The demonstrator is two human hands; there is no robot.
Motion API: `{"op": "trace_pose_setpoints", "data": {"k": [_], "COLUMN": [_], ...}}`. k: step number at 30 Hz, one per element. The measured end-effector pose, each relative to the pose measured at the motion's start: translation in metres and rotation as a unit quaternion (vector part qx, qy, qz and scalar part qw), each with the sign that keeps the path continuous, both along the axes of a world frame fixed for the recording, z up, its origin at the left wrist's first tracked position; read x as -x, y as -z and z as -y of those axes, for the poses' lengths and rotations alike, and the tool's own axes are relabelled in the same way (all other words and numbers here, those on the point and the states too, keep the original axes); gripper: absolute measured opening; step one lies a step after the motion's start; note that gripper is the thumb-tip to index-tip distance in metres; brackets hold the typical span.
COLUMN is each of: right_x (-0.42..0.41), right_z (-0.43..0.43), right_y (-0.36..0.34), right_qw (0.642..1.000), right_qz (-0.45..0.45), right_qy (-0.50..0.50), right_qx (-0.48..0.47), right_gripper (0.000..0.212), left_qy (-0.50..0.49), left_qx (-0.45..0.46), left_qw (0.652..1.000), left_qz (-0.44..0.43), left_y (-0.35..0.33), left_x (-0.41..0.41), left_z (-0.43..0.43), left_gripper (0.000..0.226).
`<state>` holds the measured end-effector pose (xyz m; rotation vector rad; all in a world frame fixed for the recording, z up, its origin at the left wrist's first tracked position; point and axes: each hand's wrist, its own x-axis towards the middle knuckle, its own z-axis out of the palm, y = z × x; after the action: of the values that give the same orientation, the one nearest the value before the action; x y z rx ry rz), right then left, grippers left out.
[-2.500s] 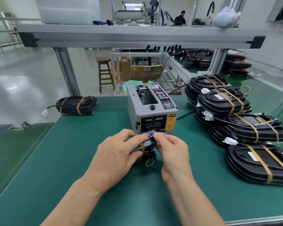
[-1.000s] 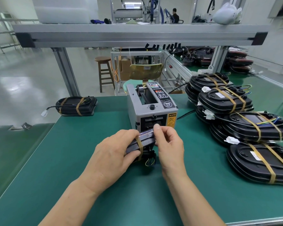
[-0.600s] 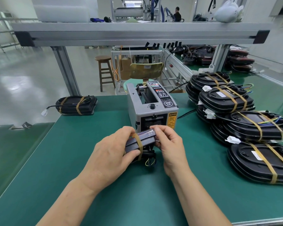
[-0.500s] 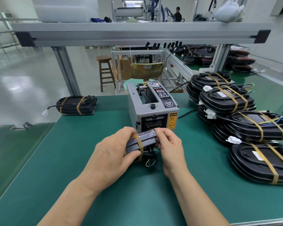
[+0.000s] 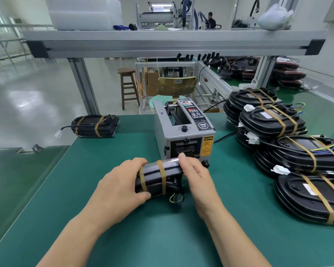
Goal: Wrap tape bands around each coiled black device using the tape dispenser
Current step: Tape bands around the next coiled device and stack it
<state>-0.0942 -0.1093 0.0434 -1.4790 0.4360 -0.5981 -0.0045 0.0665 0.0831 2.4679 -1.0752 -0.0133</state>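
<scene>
A coiled black device (image 5: 156, 177) stands on edge just in front of the grey tape dispenser (image 5: 183, 132). Two tan tape bands show across it. My left hand (image 5: 120, 189) grips its left end, thumb underneath and fingers over the top. My right hand (image 5: 196, 171) holds its right end, fingertips on the top edge close to the dispenser's tape slot. Short yellow and blue wires hang from the device's underside.
The green bench mat (image 5: 123, 237) carries a stack of several banded black devices (image 5: 289, 147) at the right. One banded device (image 5: 95, 125) lies at the back left, near the mat's edge. An aluminium shelf beam (image 5: 162, 43) crosses overhead. A power cord runs behind the dispenser.
The device has turned in my hands, so more of its side and a second tape band now show. My right fingers have shifted along its right end, near the dispenser slot.
</scene>
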Motion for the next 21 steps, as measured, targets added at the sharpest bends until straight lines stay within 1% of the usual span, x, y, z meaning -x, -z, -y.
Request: {"op": "trace_pose_setpoints", "data": {"k": [2, 4, 5, 6, 7, 8, 11, 14, 16, 18, 19, 21], "right_x": [0.01, 0.017, 0.018, 0.015, 0.011, 0.007, -0.01, -0.031, -0.046, -0.062, -0.071, -0.089], "right_z": [0.003, 0.003, 0.001, -0.003, -0.007, -0.013, -0.034, -0.054, -0.066, -0.077, -0.081, -0.088], "right_y": [0.007, 0.015, 0.018, 0.02, 0.021, 0.02, 0.014, 0.012, 0.009, 0.008, 0.006, 0.004], "right_qw": [0.995, 0.982, 0.976, 0.974, 0.975, 0.978, 0.986, 0.987, 0.988, 0.99, 0.991, 0.989], "right_qz": [-0.004, -0.041, -0.059, -0.072, -0.078, -0.077, -0.068, -0.081, -0.094, -0.107, -0.118, -0.135], "right_qy": [-0.096, -0.183, -0.204, -0.203, -0.183, -0.158, -0.111, -0.09, -0.077, -0.065, -0.06, -0.055], "right_qx": [-0.007, 0.024, 0.049, 0.076, 0.098, 0.109, 0.102, 0.104, 0.1, 0.063, 0.031, -0.038], "right_gripper": [0.045, 0.069, 0.081, 0.087, 0.088, 0.084, 0.07, 0.074, 0.076, 0.071, 0.07, 0.064], "left_qy": [0.001, -0.008, -0.016, -0.025, -0.033, -0.04, -0.076, -0.151, -0.228, -0.296, -0.316, -0.326], "left_qx": [0.029, 0.062, 0.073, 0.081, 0.086, 0.091, 0.124, 0.179, 0.239, 0.3, 0.324, 0.364], "left_qw": [0.998, 0.993, 0.99, 0.988, 0.987, 0.987, 0.982, 0.964, 0.932, 0.888, 0.867, 0.84], "left_qz": [-0.049, -0.099, -0.12, -0.131, -0.132, -0.128, -0.125, -0.125, -0.145, -0.185, -0.206, -0.237], "left_y": [-0.003, -0.006, -0.007, -0.007, -0.006, -0.006, -0.002, 0.008, 0.017, 0.027, 0.033, 0.043], "left_x": [-0.006, -0.015, -0.02, -0.025, -0.029, -0.033, -0.045, -0.055, -0.062, -0.07, -0.074, -0.083], "left_z": [-0.006, -0.014, -0.019, -0.023, -0.027, -0.03, -0.037, -0.046, -0.053, -0.061, -0.065, -0.07], "left_gripper": [0.055, 0.054, 0.057, 0.062, 0.066, 0.07, 0.067, 0.063, 0.066, 0.068, 0.065, 0.052]}}
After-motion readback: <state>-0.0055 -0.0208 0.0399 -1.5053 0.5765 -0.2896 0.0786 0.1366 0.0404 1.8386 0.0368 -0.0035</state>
